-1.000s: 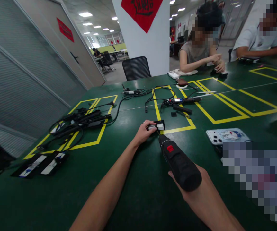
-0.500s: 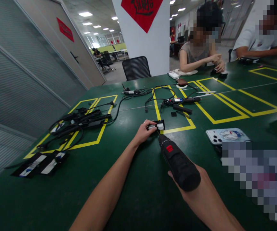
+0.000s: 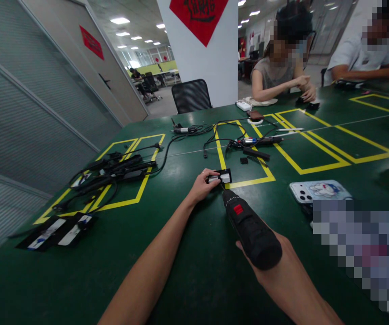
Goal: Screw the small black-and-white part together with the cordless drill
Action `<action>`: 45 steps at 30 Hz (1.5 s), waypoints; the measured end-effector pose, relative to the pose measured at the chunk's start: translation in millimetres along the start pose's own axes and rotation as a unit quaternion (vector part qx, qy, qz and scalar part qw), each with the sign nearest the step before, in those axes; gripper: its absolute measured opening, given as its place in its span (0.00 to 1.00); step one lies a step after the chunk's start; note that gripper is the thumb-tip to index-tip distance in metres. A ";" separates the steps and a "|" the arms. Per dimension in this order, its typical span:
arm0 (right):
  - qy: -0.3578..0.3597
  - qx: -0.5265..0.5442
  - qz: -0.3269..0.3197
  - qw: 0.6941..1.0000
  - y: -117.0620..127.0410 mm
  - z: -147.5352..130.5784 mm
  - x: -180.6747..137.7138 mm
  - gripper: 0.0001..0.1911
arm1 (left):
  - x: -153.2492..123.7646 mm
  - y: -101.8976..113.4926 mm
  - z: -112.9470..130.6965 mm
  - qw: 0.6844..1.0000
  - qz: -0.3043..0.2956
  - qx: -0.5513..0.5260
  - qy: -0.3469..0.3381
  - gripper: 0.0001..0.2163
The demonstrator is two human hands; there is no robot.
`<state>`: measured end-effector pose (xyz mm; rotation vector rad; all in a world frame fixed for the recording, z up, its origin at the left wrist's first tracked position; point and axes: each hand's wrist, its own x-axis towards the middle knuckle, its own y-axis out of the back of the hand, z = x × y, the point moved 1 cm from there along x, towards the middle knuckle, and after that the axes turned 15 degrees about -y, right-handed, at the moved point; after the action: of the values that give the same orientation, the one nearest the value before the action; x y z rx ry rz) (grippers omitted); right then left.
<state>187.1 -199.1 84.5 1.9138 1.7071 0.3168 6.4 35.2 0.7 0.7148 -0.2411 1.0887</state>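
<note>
My right hand (image 3: pixel 279 255) is wrapped round a black cordless drill (image 3: pixel 248 228) with a red switch on top. The drill points away from me, and its bit meets or nearly meets the near edge of a small flat black piece (image 3: pixel 229 172) with white patches. My left hand (image 3: pixel 205 184), a ring on one finger, grips that piece on its left side and keeps it on the green table (image 3: pixel 194 253). Whether the bit touches the piece or a screw in it is too small to tell. The drill's handle is hidden beneath its body.
Tangled black cables (image 3: pixel 127 167) and black-and-white strips (image 3: pixel 47 234) lie at left. Beyond my hands are a pen-like tool (image 3: pixel 260 141), a small black block (image 3: pixel 244 160) and more cables. A phone (image 3: pixel 319 191) lies at right. Two people sit across the table.
</note>
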 end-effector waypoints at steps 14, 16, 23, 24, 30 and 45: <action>-0.002 -0.009 0.008 1.000 0.7 1.3 0.0 0.09 | -0.1 0.7 0.5 1.000 -0.002 0.006 0.003 0.11; -0.001 -0.009 0.011 1.000 1.0 1.4 0.1 0.10 | 0.0 0.8 1.2 1.000 -0.003 0.009 0.006 0.11; 0.018 -0.001 0.034 0.999 1.2 2.0 -1.9 0.14 | 0.0 1.2 3.1 1.000 -0.006 0.014 0.005 0.11; 0.018 -0.002 0.036 0.999 1.2 2.1 -2.1 0.14 | -0.1 1.2 2.8 1.000 -0.007 0.014 0.003 0.11; 0.024 0.001 0.045 0.999 0.4 2.4 -2.0 0.16 | -0.3 0.9 2.2 1.000 -0.004 0.012 0.005 0.11; 0.015 0.001 0.036 0.999 0.0 6.5 -2.2 0.15 | -0.4 1.2 1.8 1.000 -0.007 0.013 -0.003 0.11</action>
<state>190.1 -202.9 79.6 1.9851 1.6602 0.3732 5.5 34.1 2.5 0.7417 -0.2278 1.0788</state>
